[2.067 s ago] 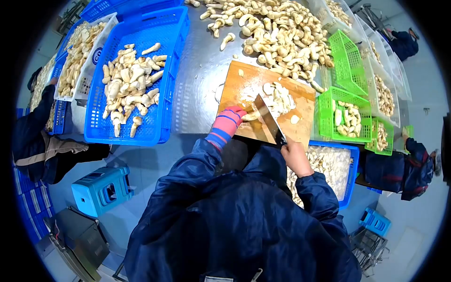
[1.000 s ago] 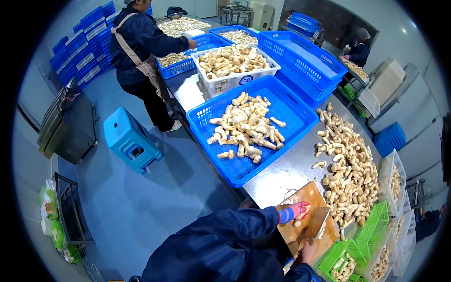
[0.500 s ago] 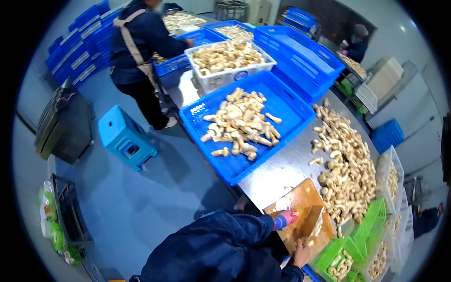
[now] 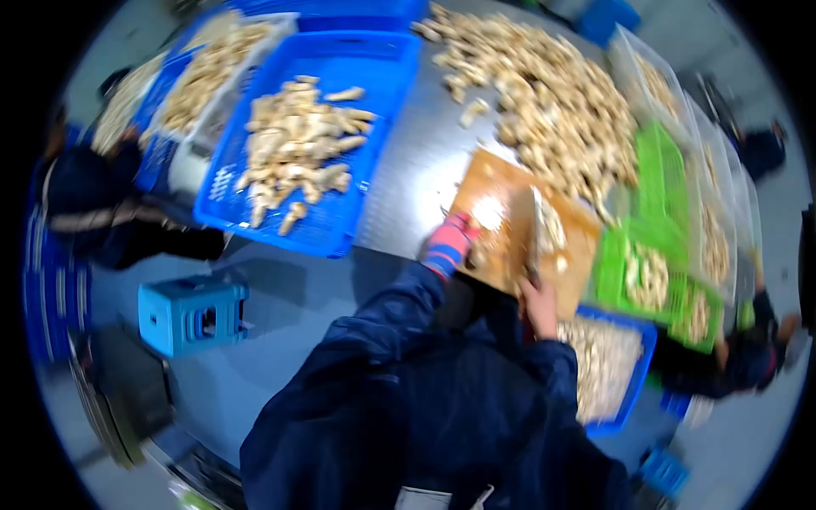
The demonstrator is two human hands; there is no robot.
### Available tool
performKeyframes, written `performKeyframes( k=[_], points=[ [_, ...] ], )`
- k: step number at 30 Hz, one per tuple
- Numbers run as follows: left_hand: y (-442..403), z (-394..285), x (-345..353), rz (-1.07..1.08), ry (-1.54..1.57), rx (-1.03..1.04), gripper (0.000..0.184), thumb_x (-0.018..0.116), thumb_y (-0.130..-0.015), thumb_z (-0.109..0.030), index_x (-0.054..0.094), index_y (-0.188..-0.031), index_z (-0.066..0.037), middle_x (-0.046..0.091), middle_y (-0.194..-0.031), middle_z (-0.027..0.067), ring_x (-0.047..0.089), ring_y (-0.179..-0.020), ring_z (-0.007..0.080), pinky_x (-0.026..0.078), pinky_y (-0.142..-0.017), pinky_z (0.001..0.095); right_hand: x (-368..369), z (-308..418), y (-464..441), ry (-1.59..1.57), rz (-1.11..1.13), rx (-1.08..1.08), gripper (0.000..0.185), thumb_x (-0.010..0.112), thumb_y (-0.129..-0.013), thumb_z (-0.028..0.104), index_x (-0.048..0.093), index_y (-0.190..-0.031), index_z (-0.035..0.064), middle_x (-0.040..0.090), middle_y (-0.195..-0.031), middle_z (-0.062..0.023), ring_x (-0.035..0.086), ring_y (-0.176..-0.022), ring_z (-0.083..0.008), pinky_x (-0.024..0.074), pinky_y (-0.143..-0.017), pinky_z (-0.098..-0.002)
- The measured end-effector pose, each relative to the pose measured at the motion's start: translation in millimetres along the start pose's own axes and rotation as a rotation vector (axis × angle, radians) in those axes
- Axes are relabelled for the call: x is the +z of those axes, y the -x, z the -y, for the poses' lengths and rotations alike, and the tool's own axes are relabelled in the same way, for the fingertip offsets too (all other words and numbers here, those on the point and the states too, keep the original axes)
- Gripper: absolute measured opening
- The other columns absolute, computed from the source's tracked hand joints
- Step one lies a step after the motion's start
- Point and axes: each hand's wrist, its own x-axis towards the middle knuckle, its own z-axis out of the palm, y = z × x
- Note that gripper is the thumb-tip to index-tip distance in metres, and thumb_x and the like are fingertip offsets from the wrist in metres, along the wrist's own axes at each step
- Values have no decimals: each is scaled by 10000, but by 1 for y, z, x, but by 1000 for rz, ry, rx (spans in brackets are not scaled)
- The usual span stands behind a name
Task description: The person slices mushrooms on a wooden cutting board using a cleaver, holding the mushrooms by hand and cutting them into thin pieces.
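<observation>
**Knife standing over the slices on my board**

The knife [image 4: 531, 238] is over the middle of the cutting board [image 4: 480, 174], blurred, its length running from near to far; I cannot tell whether its edge touches the wood. My right hand [image 4: 540, 306] has its fingers wrapped round the near end. Just right of the blade lie pale mushroom slices [image 4: 551, 223] in a loose row. My left hand [image 4: 448, 246], in a pink-and-blue striped glove, is at the board's near left side, fingers bunched; blur hides whether they hold anything.

The board sits at the near side of the metal counter [image 4: 399, 170]. Beyond it spreads a big heap of whole mushrooms [image 4: 544, 102]. To my left stands a blue crate [image 4: 378, 76] with more whole ones; to my right, a green basket [image 4: 610, 263] of pale pieces. Nearer, lower right, is a blue tray [image 4: 643, 365] of pale pieces. A blue stool [image 4: 178, 314] stands on the floor at left.
</observation>
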Motion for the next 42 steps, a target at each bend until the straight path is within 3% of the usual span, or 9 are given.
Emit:
performKeyframes(
  k=[6, 14, 18, 19, 25, 29, 32, 37, 42],
  points=[
    [-1, -5, -7, 132, 394, -299, 289, 616, -853, -107, 578, -1116, 5, 635, -783, 99, 571, -546, 126, 472, -479, 257, 19, 8, 14, 19, 64, 96, 212, 588, -850, 173, 531, -759, -11, 521, -553, -53, 489, -390, -115, 386, -354, -273],
    [13, -10, -6, 146, 405, -322, 250, 599, -851, -82, 569, -1089, -11, 613, -743, 66, 558, -564, 116, 460, -487, 248, 29, -20, 8, 213, 21, -133, 281, 610, -804, 208, 548, -745, -60, 566, -672, -264, 572, -693, -430, 452, -659, -458],
    [10, 0, 4, 143, 240, -237, 305, 655, -806, -73, 546, -1081, 5, 606, -735, 66, 520, -521, 104, 407, -447, 240, 21, -10, 12, 252, -35, -97, 268, 613, -808, 205, 563, -774, -57, 586, -687, -254, 585, -691, -422, 459, -654, -457],
    [8, -1, 7, 138, 242, -232, 312, 660, -802, -76, 547, -1081, 5, 608, -738, 67, 521, -522, 105, 410, -449, 241, 19, -17, 10, 299, -47, -143, 235, 607, -843, 184, 547, -781, -34, 534, -521, -80, 520, -390, -157, 415, -396, -298],
    [3, -21, 28, 119, 161, -230, 388, 700, -750, -116, 552, -1085, 12, 631, -803, 95, 592, -603, 150, 484, -535, 281, 8, -20, 9, 199, 29, -113, 224, 601, -845, 175, 558, -817, -43, 510, -517, -66, 502, -377, -137, 398, -378, -299],
    [8, -25, 22, 162, 253, -362, 386, 686, -764, -85, 496, -1094, -17, 622, -850, 91, 589, -617, 167, 487, -484, 266, 2, -12, 11, 222, 84, -131, 201, 598, -830, 152, 566, -840, -47, 523, -532, -104, 524, -410, -211, 425, -424, -325],
    [11, -30, 22, 120, 311, -448, 429, 714, -728, -112, 507, -1083, 10, 602, -811, 96, 597, -617, 169, 484, -486, 276, 7, -8, 12, 339, 68, -189, 238, 585, -816, 178, 587, -874, -53, 602, -748, -249, 585, -736, -418, 462, -675, -448],
    [5, -17, 27, 44, -70, -150, 337, 744, -713, -168, 578, -959, -8, 666, -831, 127, 634, -767, 209, 497, -713, 318, 11, -2, 51, 397, 16, -240, 183, 541, -833, 128, 519, -962, -1, 599, -717, -259, 588, -681, -432, 476, -640, -515],
    [5, -35, 18, 118, -163, -152, 342, 742, -708, -156, 566, -960, -6, 661, -832, 120, 636, -753, 224, 500, -691, 315, 2, 4, 81, 426, 62, -110, 164, 534, -829, 104, 483, -934, -11, 593, -697, -271, 596, -662, -432, 476, -604, -515]
  ],
)
